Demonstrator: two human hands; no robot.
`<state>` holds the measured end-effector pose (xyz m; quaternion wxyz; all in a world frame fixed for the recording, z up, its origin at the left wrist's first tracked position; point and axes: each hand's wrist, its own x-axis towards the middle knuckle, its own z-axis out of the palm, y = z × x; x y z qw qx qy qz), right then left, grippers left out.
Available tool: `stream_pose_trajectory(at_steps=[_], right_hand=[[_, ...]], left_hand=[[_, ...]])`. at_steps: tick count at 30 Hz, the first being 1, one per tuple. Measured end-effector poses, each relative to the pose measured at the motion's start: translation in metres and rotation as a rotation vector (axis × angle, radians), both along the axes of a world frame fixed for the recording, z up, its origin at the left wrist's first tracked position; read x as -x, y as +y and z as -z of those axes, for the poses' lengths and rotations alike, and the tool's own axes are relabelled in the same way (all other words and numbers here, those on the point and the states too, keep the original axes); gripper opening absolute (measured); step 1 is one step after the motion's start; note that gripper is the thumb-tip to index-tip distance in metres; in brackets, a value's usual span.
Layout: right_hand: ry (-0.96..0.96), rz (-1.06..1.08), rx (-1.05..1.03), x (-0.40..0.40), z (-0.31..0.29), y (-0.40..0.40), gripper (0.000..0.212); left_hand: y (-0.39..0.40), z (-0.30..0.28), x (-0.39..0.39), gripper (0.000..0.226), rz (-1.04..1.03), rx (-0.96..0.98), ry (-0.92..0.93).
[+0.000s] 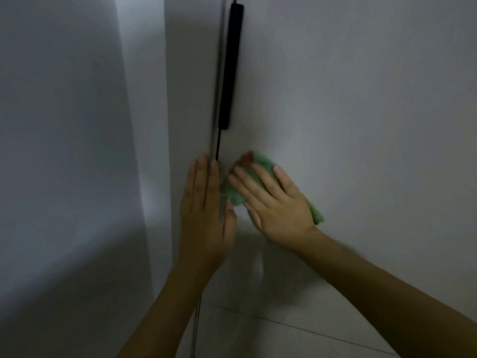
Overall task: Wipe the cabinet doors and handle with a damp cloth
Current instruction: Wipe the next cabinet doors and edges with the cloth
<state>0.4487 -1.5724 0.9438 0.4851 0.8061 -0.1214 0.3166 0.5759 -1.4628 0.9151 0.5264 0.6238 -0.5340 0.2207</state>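
Pale cabinet doors (335, 99) fill the dim view; a green cloth (260, 164) is pressed flat below the black handle (231, 65) by the right hand (273, 200), fingers straight, while the seam is touched by the open-fingered left hand (204, 215)

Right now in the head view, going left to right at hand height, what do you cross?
Side wall → left hand, flat over the door seam → green cloth → right hand, pressing the cloth flat on the cabinet door. The black handle sits higher, above the left hand.
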Motion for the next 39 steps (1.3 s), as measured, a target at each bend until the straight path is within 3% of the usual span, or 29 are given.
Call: stream_pose_trajectory(at_steps=[3,10,14,16,20,24,25,28,31,36,38,39], right_hand=[[0.109,0.023,0.044,0.05,0.009,-0.01,0.061],[-0.321,0.008,-0.066,0.056,-0.036,-0.013,0.055],[0.078,-0.06,0.024,0.077,0.014,-0.021,0.06],[0.152,-0.035,0.049,0.114,0.014,-0.03,0.061],[-0.131,0.012,-0.005,0.167,-0.026,-0.04,0.054],[-0.491,0.031,-0.143,0.139,-0.019,-0.031,0.058],[-0.488,0.012,-0.158,0.126,-0.002,-0.029,0.06],[-0.213,0.029,-0.035,0.117,0.05,-0.029,0.063],[-0.145,0.005,-0.007,0.15,0.046,-0.038,0.057],[-0.549,0.092,-0.015,0.193,-0.024,-0.054,0.056],[-0.756,0.082,-0.074,0.166,-0.014,-0.047,0.058],[-0.749,0.062,-0.075,0.148,0.003,-0.042,0.059]], left_hand=[[-0.001,-0.001,0.006,0.066,-0.008,0.005,0.004],[-0.013,-0.002,0.032,0.073,-0.131,-0.038,0.01],[-0.017,0.009,0.048,0.07,-0.175,-0.096,0.02],[-0.017,0.017,0.058,0.07,-0.161,-0.123,0.004],[-0.017,0.012,0.077,0.071,-0.128,-0.116,-0.029],[-0.034,-0.001,0.088,0.064,-0.104,-0.022,-0.107],[-0.04,0.0,0.088,0.062,-0.113,0.008,-0.129],[-0.057,0.012,0.088,0.061,-0.138,0.093,-0.239],[-0.066,0.029,0.087,0.06,-0.16,0.146,-0.356],[-0.074,0.043,0.093,0.058,-0.171,0.207,-0.402],[-0.074,0.047,0.092,0.059,-0.173,0.217,-0.372],[-0.074,0.05,0.091,0.059,-0.179,0.22,-0.36]])
